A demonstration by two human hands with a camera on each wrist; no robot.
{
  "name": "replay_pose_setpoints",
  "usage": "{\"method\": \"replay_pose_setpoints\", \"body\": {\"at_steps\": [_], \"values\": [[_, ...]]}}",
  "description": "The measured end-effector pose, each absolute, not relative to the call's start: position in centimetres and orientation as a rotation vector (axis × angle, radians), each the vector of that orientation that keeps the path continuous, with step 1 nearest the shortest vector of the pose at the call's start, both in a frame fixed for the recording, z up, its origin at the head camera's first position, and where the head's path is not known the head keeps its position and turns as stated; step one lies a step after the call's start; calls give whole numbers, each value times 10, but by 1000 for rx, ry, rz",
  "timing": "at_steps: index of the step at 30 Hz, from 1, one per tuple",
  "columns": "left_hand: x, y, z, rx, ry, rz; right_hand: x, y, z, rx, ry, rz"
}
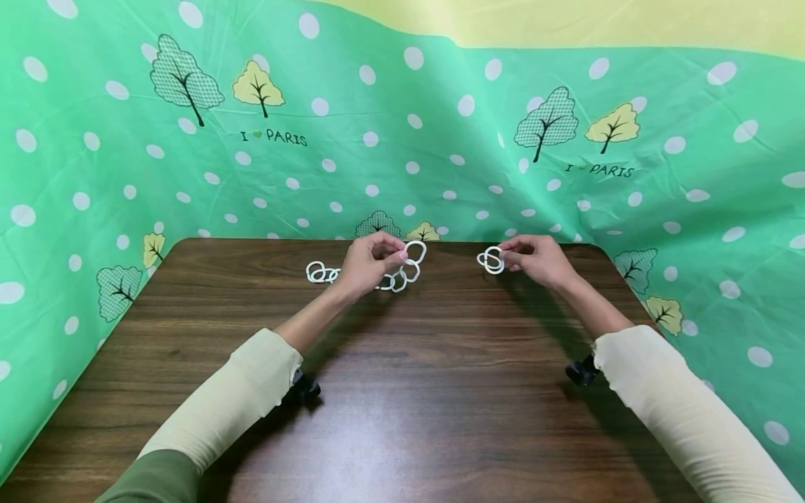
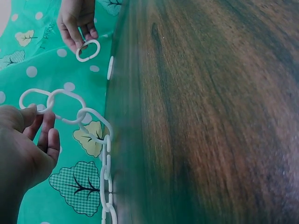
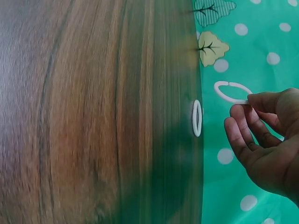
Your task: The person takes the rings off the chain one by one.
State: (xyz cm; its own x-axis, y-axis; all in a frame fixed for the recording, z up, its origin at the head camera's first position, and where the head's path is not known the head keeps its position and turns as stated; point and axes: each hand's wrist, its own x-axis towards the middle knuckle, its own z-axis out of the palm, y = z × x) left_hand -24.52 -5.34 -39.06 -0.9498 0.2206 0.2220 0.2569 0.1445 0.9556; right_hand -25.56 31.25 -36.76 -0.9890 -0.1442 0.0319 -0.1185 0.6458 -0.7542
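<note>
My left hand [image 1: 375,264] pinches the end link of a white plastic chain [image 2: 102,184] between thumb and fingertips. A few links hang from that grip, and the rest of the chain lies on the table, partly hidden behind the hand in the head view. Over to the right, my right hand [image 1: 534,260] pinches a single white oval link [image 3: 240,85] by one end. A small split shows at this link's far side. Below it, another loose white link [image 3: 195,119] lies flat on the table near the back edge, overlapped by the held one in the head view.
The dark wooden table [image 1: 402,377] ends just beyond both hands. Behind it hangs a green dotted cloth [image 1: 352,168] printed with trees. A black wrist device [image 1: 306,388] sits under the left sleeve, and another black device [image 1: 581,370] under the right.
</note>
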Motion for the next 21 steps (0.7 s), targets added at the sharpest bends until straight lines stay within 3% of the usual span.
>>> {"method": "replay_pose_setpoints", "body": {"at_steps": [21], "values": [[-243,-53,-388,-517,-2335,-1995,-274,350,-380,26,2798,-1246]]}}
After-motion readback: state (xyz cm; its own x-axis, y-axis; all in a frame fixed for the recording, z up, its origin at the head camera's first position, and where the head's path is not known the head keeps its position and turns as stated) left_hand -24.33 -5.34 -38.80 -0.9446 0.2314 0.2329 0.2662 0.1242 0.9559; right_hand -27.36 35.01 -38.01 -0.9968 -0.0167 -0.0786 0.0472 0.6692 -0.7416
